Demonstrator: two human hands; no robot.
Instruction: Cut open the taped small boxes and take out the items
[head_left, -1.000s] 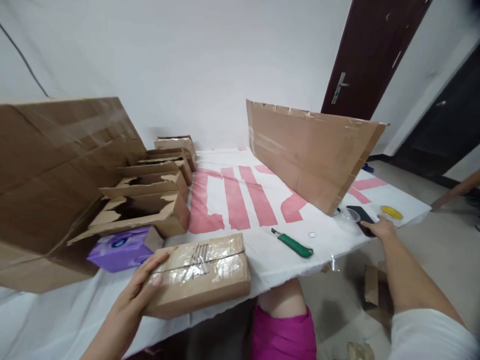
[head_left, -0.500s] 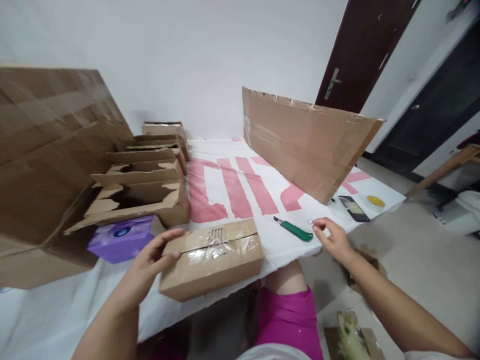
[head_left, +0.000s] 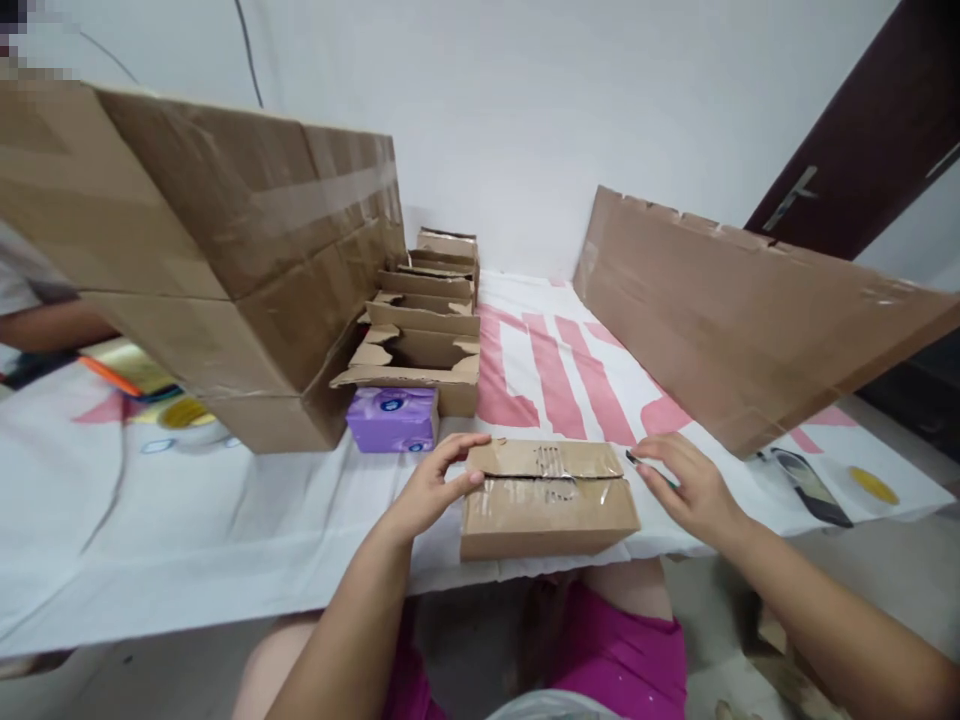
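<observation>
A taped cardboard box with dark printed marks on its top lies at the near table edge. My left hand grips its left end, thumb and fingers on the top. Just right of the box, my right hand is closed around a green utility knife. Only the dark tip and a sliver of the green handle show; my fingers cover the rest. A purple tissue pack sits behind my left hand.
Several open cardboard boxes stand in a row behind the tissue pack. Large cardboard walls rise at left and right. A phone and yellow disc lie at right. Another person's arm shows far left.
My right hand has moved onto the utility knife and taken hold of it. The view has swung left. My left hand stays on the box.
</observation>
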